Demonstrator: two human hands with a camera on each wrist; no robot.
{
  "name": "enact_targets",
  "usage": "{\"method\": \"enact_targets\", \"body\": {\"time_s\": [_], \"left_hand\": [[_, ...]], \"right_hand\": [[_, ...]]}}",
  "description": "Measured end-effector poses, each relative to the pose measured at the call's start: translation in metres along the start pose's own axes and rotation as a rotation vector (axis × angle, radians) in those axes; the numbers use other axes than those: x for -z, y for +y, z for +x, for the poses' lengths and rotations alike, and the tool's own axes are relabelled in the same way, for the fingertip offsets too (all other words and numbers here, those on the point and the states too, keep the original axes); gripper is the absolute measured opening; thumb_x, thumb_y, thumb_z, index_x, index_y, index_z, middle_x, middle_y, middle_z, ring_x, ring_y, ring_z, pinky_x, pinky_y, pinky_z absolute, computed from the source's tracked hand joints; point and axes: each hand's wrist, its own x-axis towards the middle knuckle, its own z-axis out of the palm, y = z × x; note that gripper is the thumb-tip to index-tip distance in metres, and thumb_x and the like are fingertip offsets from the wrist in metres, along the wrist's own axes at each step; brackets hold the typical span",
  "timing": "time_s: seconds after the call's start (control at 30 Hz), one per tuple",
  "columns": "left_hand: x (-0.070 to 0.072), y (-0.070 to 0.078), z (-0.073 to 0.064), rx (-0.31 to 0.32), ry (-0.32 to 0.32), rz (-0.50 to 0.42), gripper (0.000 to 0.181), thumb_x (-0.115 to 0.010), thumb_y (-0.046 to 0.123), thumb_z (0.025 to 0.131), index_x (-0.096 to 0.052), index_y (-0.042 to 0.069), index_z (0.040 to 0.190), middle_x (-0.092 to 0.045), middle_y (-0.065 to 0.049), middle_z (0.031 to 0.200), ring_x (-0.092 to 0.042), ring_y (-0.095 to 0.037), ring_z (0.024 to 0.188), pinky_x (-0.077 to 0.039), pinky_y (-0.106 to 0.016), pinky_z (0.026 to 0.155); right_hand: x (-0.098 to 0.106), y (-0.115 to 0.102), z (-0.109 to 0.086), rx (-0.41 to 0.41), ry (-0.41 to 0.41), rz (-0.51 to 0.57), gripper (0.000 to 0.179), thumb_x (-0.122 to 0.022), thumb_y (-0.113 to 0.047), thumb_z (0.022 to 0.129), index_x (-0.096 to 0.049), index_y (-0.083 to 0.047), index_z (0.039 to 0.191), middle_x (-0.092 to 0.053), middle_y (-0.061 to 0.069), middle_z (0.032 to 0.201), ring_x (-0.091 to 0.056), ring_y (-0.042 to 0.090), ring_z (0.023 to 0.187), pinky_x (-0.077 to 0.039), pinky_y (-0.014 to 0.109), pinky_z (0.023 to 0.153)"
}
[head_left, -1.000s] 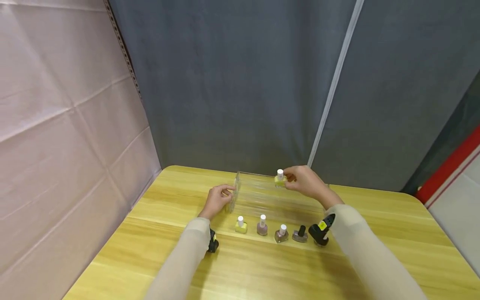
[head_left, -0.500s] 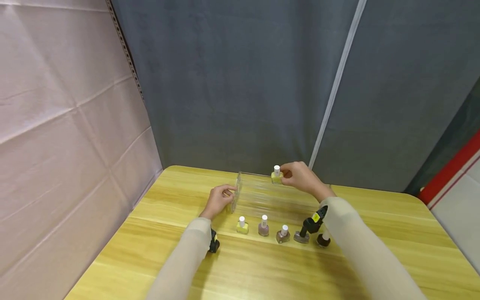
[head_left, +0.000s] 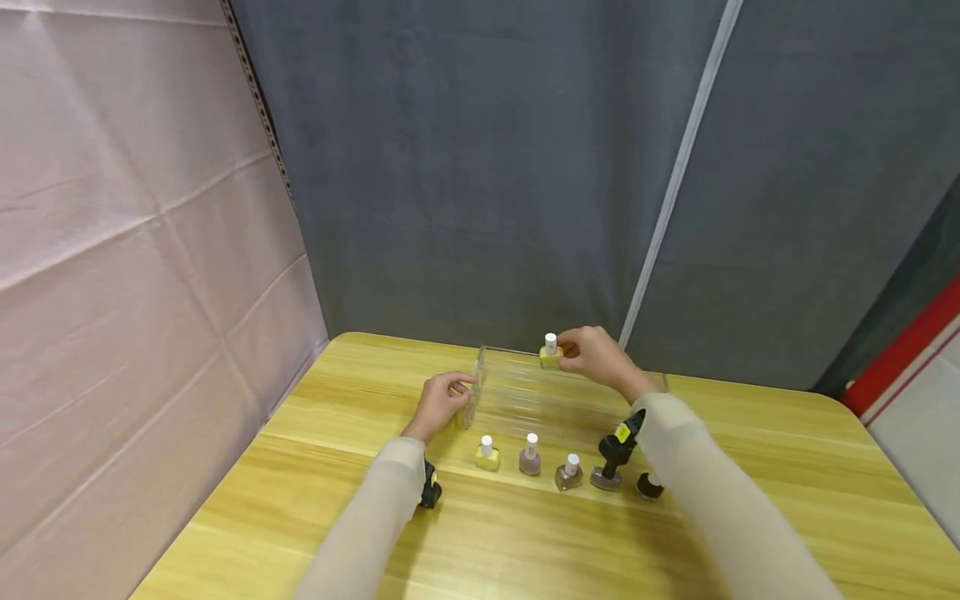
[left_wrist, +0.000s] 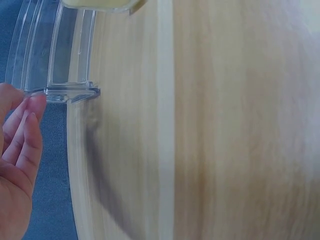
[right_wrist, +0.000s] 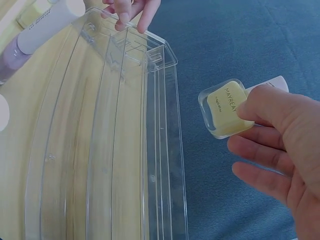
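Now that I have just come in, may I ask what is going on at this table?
Someone's right hand is holding up a yellow bottle by the back edge of a clear rack; in the right wrist view the bottle looks apart from the rack. The left hand grips the rack's left end. Five more bottles stand in a row on the table, on the near side of the rack.

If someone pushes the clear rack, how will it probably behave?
Probably stiff, as the clear rack has sharp-edged panels. Likely light for its size, since its walls look thin. It may slide rather than roll, given its angular end panel; the left hand pinching that end may steady it.
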Motion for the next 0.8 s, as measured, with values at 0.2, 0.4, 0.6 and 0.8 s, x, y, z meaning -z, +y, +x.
{"method": "enact_targets", "body": {"time_s": [0.2,0.4,0.6,0.8], "left_hand": [[0.001,0.002,-0.002,-0.005,0.010,0.013,0.023,-0.063,0.000,0.086,-0.069,0.003,0.108,-0.064,-0.006,0.083,-0.058,-0.018,0.060,-0.049,-0.026,0.052],[0.000,0.004,-0.004,-0.003,0.020,0.011,0.023,-0.063,-0.002,0.085,-0.069,0.003,0.107,-0.064,-0.009,0.084,-0.057,-0.019,0.060,-0.048,-0.026,0.052],[-0.004,0.005,-0.004,-0.016,0.019,0.025,0.022,-0.064,-0.002,0.085,-0.069,0.002,0.106,-0.065,-0.009,0.084,-0.057,-0.017,0.059,-0.048,-0.025,0.052],[-0.004,0.009,-0.006,-0.012,0.021,0.041,0.022,-0.063,-0.002,0.085,-0.069,0.002,0.106,-0.065,-0.007,0.083,-0.059,-0.024,0.060,-0.045,-0.023,0.050]], "right_hand": [[-0.005,0.001,0.005,0.020,0.011,0.013,0.022,-0.065,-0.001,0.079,-0.068,0.005,0.100,-0.068,0.013,0.089,-0.064,0.022,0.078,-0.053,0.037,0.072],[-0.011,0.002,0.008,0.026,0.009,0.009,0.023,-0.064,-0.001,0.079,-0.067,0.006,0.100,-0.068,0.014,0.089,-0.064,0.023,0.078,-0.053,0.037,0.072],[-0.014,0.003,0.009,0.010,0.004,0.015,0.023,-0.064,-0.001,0.079,-0.067,0.006,0.101,-0.068,0.014,0.089,-0.064,0.024,0.080,-0.053,0.038,0.072],[-0.017,0.004,0.012,-0.015,-0.010,0.027,0.024,-0.062,-0.002,0.080,-0.068,0.004,0.102,-0.068,0.015,0.093,-0.064,0.025,0.083,-0.052,0.039,0.074]]}}
